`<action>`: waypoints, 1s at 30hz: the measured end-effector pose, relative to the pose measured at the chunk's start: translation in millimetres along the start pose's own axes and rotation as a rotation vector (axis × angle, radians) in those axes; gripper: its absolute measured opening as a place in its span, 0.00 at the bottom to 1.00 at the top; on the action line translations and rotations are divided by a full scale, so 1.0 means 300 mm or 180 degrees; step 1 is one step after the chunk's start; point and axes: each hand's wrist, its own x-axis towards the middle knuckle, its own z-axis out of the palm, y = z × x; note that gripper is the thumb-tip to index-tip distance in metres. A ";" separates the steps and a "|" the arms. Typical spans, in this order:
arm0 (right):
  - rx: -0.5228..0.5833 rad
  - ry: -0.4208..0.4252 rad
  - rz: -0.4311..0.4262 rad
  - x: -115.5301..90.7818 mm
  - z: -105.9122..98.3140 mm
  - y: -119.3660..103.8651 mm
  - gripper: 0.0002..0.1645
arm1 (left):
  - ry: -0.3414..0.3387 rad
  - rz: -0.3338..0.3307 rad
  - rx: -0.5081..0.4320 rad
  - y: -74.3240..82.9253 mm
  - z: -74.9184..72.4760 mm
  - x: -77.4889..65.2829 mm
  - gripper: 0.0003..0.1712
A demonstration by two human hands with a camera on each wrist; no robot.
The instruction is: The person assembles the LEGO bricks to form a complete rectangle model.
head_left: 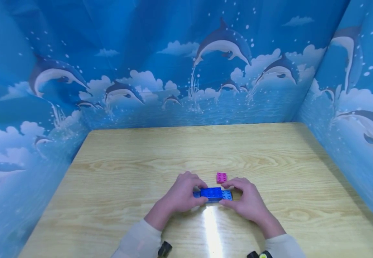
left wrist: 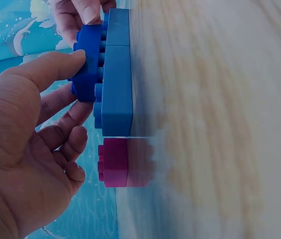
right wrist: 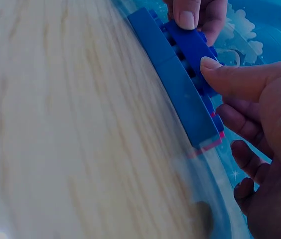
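A dark blue brick point(head_left: 211, 193) sits over two lighter blue bricks point(left wrist: 116, 92) that lie end to end on the table. In both wrist views its underside stands just above their studs, with a narrow gap showing. My left hand point(head_left: 186, 192) pinches the dark blue brick at its left end, thumb on the near side and fingers behind. At the other end my right hand point(head_left: 247, 199) pinches it too, thumb in front and fingers on the far side. Studs of the lighter bricks show past both ends of the dark one.
A small pink brick point(head_left: 221, 177) rests on the wooden table point(head_left: 141, 154), just beyond the blue bricks. Blue curtains with dolphins point(head_left: 223, 41) enclose the back and the sides. A bright light reflection lies on the wood between my forearms.
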 end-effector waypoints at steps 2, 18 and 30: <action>0.0034 -0.0049 -0.0020 0.007 0.007 -0.008 0.29 | -0.0002 -0.0002 -0.0014 -0.001 0.002 0.000 0.18; 0.0030 -0.0171 0.0080 0.019 0.018 -0.017 0.25 | 0.0216 -0.0275 -0.0218 -0.012 0.022 -0.017 0.23; 0.0026 -0.0187 0.0107 0.025 0.020 -0.019 0.24 | 0.0373 -0.0262 -0.0306 -0.010 0.030 -0.028 0.21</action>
